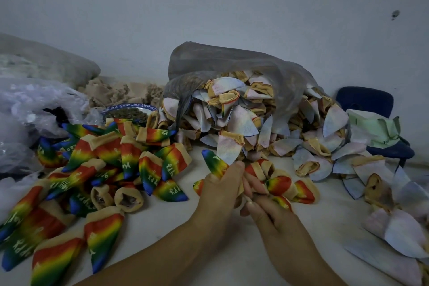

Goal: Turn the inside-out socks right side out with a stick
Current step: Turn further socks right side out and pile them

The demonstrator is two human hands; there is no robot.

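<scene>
Head view. Left hand (220,187) is closed round the rainbow sock (214,163). Right hand (267,212) appears to pinch its lower end. The stick is not plainly visible.

Risk: fabric bunching inside the left fist may stall the turn, and hard pushing could burst the toe seam.

The sock sits at frame centre, its blue toe poking up-left out of the left grip.

white table (232,246) | rainbow socks (104,169) left | pale inside-out socks (243,127) spilling from grey bag (232,62)
</scene>
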